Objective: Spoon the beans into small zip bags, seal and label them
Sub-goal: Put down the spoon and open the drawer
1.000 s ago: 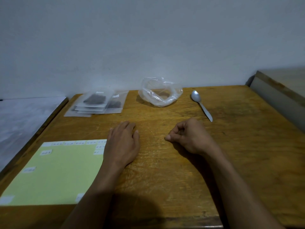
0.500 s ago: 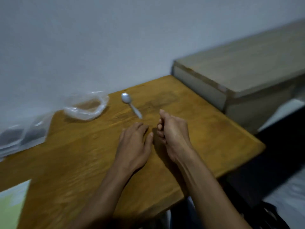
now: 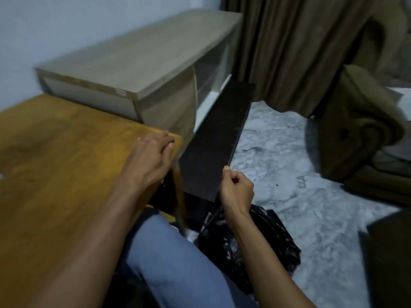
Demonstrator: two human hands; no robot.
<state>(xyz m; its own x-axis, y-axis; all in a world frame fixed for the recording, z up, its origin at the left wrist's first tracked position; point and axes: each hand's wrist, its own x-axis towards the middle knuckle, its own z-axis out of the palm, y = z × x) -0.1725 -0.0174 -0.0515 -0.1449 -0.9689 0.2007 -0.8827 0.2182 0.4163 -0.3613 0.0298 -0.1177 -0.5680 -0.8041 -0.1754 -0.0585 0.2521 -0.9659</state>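
My left hand (image 3: 151, 156) lies flat with straight fingers on the right corner of the wooden table (image 3: 55, 152). Past the table edge, my right hand (image 3: 236, 191) hangs in the air above the floor, fingers curled into a loose fist with nothing visible in it. No zip bags, spoon, beans or label sheet are in view; the camera looks off to the right of the table.
A pale wooden cabinet (image 3: 144, 61) stands behind the table's right end. A dark board (image 3: 218, 141) leans beside it. A black plastic bag (image 3: 244, 241) lies on the marble floor (image 3: 289, 174) under my right wrist. Brown curtains (image 3: 289, 41) and an olive sofa (image 3: 367, 130) fill the right.
The view has swung far right, so the bags, spoon and label sheet have left the frame. My right hand moved off the table to hang over the floor; my left stays on the tabletop.
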